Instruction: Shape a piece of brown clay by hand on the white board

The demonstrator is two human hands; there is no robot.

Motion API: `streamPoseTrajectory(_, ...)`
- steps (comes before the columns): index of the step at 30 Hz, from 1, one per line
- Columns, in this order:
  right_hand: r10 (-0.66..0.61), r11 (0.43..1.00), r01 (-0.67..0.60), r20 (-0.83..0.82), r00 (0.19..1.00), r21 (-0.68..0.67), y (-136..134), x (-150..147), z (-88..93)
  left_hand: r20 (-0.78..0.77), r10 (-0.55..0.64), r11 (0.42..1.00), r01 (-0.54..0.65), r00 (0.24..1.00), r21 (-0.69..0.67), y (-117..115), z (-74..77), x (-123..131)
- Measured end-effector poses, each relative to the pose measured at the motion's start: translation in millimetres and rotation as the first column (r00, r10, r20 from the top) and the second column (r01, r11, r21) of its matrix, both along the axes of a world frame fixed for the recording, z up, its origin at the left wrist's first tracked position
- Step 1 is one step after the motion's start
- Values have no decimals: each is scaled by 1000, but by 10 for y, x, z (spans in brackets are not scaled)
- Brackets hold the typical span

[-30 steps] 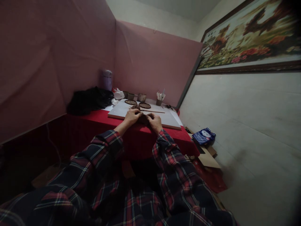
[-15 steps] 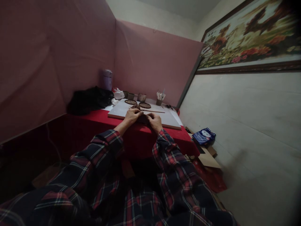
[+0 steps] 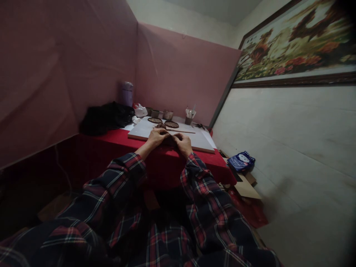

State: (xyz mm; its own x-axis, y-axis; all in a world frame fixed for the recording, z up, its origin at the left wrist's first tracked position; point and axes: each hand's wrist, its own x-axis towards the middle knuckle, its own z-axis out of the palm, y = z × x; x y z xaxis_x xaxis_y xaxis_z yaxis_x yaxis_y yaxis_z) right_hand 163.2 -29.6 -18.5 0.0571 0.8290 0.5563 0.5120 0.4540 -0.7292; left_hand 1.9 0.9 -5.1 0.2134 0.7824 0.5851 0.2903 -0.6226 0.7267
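Both of my hands meet at the near edge of a white board [image 3: 144,130] that lies on a red-covered table [image 3: 116,141]. My left hand [image 3: 156,137] and my right hand [image 3: 184,143] have their fingers curled round a dark brown lump of clay [image 3: 169,140] held between them. Most of the lump is hidden by the fingers. Further back on the board lie two flat brown clay discs [image 3: 155,120], a small clay piece [image 3: 161,126] and a thin wooden stick [image 3: 180,131].
A black bag [image 3: 105,118] and a purple flask [image 3: 127,93] stand at the table's back left. Small cups [image 3: 168,114] and a pot of tools [image 3: 189,118] line the back edge. A blue packet [image 3: 240,161] lies on cardboard on the floor at the right. Pink panels close off the left and back.
My fingers have shifted slightly on the clay lump. Everything else stays where it was.
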Motion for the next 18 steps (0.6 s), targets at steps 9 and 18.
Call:
streamPoseTrajectory(9,6,1000,-6,-1,1000,-4,-13,0,9,2,12,1000,-12,1000,-20,-21,10,4)
streamPoseTrajectory(18,-13,1000,12,-19,1000,-22,-23,5,22,16,17,1000,-17,1000,-7,4,-10,5)
